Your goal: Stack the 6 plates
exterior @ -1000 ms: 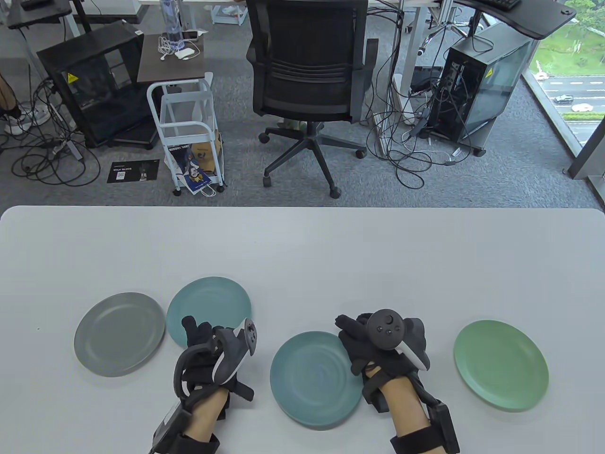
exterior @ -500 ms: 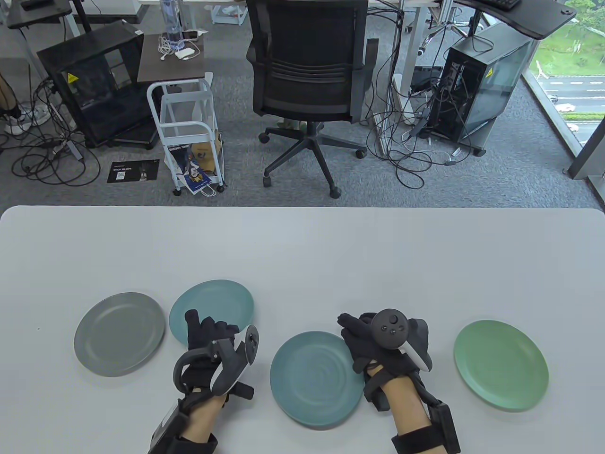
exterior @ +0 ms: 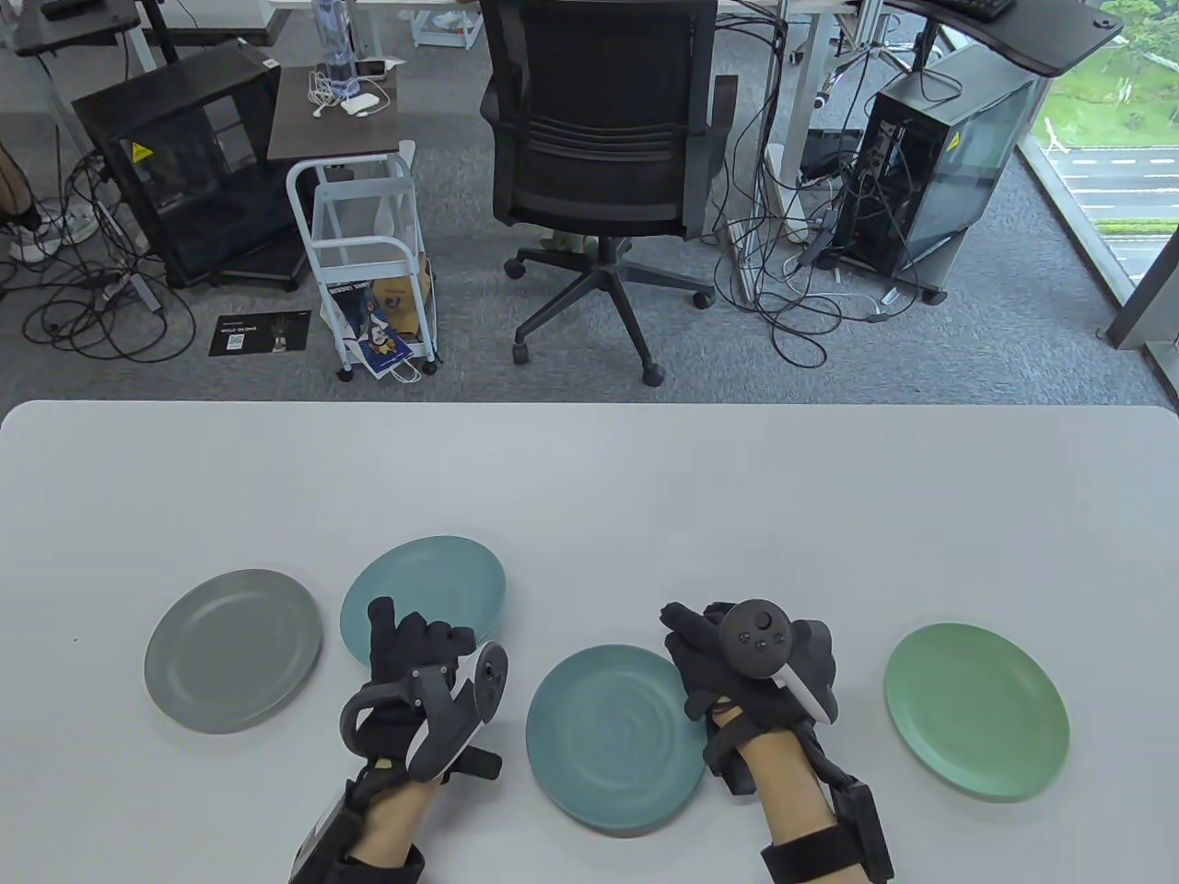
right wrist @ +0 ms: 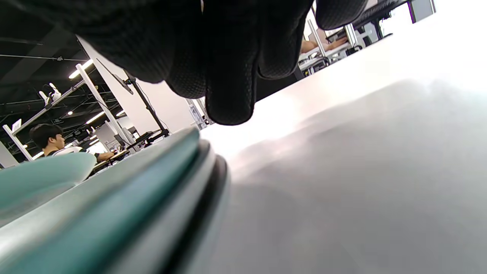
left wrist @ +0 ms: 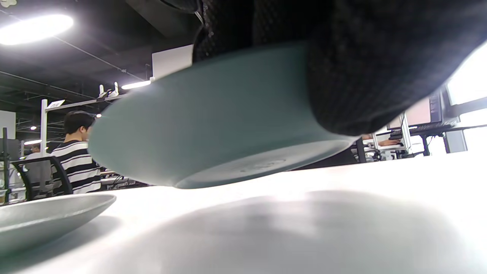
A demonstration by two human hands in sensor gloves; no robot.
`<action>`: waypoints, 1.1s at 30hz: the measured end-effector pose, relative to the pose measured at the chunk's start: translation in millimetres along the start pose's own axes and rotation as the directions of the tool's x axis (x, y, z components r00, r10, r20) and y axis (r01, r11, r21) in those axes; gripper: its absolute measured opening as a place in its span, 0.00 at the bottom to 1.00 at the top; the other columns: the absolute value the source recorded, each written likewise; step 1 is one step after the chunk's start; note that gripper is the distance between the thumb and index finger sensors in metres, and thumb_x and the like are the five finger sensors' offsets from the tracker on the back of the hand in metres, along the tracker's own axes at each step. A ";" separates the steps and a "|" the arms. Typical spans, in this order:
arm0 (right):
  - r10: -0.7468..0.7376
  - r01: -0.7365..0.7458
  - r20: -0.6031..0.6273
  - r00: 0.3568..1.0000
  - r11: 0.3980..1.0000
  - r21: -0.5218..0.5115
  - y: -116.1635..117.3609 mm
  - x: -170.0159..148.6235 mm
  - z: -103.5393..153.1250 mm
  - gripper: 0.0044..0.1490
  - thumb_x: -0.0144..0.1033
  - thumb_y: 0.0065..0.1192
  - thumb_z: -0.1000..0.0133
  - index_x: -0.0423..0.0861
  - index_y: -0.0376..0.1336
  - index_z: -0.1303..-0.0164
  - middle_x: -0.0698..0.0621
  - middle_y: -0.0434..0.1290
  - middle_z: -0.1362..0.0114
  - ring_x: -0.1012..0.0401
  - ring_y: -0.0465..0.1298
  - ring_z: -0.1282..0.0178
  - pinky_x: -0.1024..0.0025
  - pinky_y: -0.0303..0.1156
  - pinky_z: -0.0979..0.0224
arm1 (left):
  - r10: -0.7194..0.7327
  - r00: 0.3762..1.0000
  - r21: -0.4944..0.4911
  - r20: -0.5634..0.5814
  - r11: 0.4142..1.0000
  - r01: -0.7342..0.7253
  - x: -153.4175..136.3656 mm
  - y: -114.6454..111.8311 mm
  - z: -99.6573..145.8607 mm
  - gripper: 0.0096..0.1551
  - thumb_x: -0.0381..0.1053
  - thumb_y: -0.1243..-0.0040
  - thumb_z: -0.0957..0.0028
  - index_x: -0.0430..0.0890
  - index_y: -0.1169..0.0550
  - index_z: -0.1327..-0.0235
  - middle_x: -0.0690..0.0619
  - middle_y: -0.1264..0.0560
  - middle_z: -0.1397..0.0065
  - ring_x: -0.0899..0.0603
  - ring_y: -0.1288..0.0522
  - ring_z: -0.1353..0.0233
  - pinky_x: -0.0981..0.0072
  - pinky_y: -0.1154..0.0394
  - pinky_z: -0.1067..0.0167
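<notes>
A gloved left hand [exterior: 414, 677] grips the near edge of a light teal plate [exterior: 433, 589] above a white table [exterior: 589, 479]. Only the left wrist view shows this plate [left wrist: 213, 129] clear of the surface, tilted, its underside exposed and casting a shadow, with a gloved finger [left wrist: 365, 76] pressed under its rim. From overhead it could pass for lying flat. Being round, it has no long axis; its face looks up and slightly away from the person.

Just left of the lifted plate lies a grey plate [exterior: 233, 650]. To its right sits a darker teal stack [exterior: 612, 737], which the right wrist view reveals as several layered rims [right wrist: 144, 213]; overhead it reads as one plate. The right hand [exterior: 737, 663] rests at that stack's right edge, fingers curled; whether it grips cannot be told. A green plate [exterior: 976, 709] lies farther right.
</notes>
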State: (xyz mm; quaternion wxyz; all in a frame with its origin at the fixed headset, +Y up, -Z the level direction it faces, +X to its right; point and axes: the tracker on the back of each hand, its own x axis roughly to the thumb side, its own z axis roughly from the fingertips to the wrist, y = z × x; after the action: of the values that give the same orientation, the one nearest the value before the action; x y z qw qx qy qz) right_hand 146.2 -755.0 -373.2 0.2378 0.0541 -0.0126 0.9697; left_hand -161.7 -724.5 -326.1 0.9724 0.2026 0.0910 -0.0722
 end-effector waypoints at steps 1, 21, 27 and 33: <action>0.006 -0.006 -0.002 1.000 1.000 -0.014 -2.2 1.3 0.5 0.26 0.53 0.58 0.40 0.58 0.66 0.31 0.57 0.77 0.34 0.54 0.63 0.21 0.44 0.48 0.16 | 0.001 1.000 0.018 0.012 1.000 -0.002 1.3 2.9 1.2 0.18 0.58 0.18 0.72 0.62 0.11 0.67 0.65 0.13 0.56 0.52 0.19 0.43 0.52 0.43 0.16; -0.163 0.160 -0.074 0.984 0.986 -0.039 -18.5 27.0 -4.7 0.32 0.56 0.57 0.39 0.51 0.64 0.29 0.56 0.81 0.40 0.54 0.65 0.23 0.45 0.49 0.17 | 0.039 0.979 0.162 0.198 0.984 -0.072 37.6 37.9 26.1 0.18 0.58 0.19 0.72 0.61 0.11 0.67 0.65 0.13 0.57 0.52 0.19 0.44 0.51 0.41 0.17; -0.288 0.288 -0.097 0.953 0.958 -0.009 -11.9 38.5 -8.9 0.36 0.59 0.55 0.40 0.47 0.62 0.28 0.57 0.83 0.44 0.54 0.68 0.25 0.47 0.51 0.17 | 0.040 0.969 0.179 0.243 0.980 -0.086 45.7 42.0 33.0 0.18 0.58 0.19 0.73 0.62 0.11 0.68 0.65 0.13 0.57 0.52 0.18 0.45 0.51 0.41 0.17; -0.341 0.341 -0.116 0.933 0.940 -0.020 -11.4 40.9 -7.8 0.41 0.62 0.55 0.40 0.44 0.59 0.26 0.58 0.83 0.46 0.55 0.69 0.26 0.47 0.52 0.18 | 0.046 0.955 0.186 0.293 0.977 -0.104 57.0 45.7 41.3 0.18 0.59 0.19 0.73 0.62 0.11 0.68 0.65 0.13 0.58 0.52 0.18 0.45 0.51 0.40 0.17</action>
State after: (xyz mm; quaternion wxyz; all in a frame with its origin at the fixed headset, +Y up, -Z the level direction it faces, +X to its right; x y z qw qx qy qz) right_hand 114.6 -725.6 -376.3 0.4026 -0.0019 0.0113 0.9153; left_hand -92.0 -705.7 -283.3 0.9521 0.2896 -0.0665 -0.0726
